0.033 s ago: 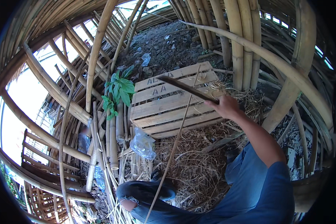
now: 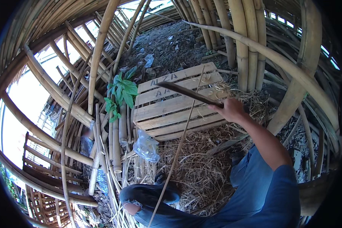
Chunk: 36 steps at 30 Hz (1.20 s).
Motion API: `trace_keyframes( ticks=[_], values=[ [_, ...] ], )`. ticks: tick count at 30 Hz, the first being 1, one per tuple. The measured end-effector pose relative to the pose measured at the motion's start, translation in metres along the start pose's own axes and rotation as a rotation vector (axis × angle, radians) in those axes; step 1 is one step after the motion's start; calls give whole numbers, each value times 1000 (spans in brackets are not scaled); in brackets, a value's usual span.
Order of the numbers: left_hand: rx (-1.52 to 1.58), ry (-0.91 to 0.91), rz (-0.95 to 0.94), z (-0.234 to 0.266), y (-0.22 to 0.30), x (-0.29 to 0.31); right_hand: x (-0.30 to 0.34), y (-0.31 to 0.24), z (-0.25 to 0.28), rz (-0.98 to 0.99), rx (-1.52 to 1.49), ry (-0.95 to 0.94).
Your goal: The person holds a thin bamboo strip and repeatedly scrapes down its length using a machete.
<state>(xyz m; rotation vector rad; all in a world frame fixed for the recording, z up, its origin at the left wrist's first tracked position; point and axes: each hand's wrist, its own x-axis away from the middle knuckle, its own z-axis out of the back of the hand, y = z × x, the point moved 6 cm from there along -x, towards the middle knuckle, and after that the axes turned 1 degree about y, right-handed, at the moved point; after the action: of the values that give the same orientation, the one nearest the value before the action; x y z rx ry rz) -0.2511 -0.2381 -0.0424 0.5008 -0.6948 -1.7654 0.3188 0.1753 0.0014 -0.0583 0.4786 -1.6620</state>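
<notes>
My right hand (image 2: pixel 231 110) is closed around the near end of a machete (image 2: pixel 188 92). Its long dark blade points up and left above a slatted wooden crate (image 2: pixel 163 110), which lies on the ground in front of me. Dark lettering marks the far slats of the crate, and curled shavings rest on its right side. A thin bamboo strip (image 2: pixel 175 161) slants from the lower edge up across the crate, passing by the blade; whether the two touch I cannot tell. My left hand is out of the picture.
Bamboo shavings (image 2: pixel 205 171) cover the ground before my legs. A clear plastic bag (image 2: pixel 146 146) lies at the crate's near left corner, and a leafy green plant (image 2: pixel 123 91) stands left of it. Thick bamboo poles (image 2: pixel 249 45) rise at the right; a bent pole (image 2: pixel 281 60) crosses there.
The machete's far end has dipped slightly and swung a little left, and its blade looks turned to show a broader side. My right hand stays in nearly the same place.
</notes>
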Motion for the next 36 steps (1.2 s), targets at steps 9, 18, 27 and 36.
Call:
trace_keyframes(
  ticks=[9,18,27,36],
  values=[
    [-1,46,174,-10,-76,44,0,0,1,178,19,209],
    [-20,-70,2,6,-44,46,-19,31,-10,-169,-15,-122],
    [-35,7,174,14,-19,35,-18,57,19,-380,-59,3],
    [641,213,992,7,-71,78,-14,111,-1,-736,-596,148]
  ],
)
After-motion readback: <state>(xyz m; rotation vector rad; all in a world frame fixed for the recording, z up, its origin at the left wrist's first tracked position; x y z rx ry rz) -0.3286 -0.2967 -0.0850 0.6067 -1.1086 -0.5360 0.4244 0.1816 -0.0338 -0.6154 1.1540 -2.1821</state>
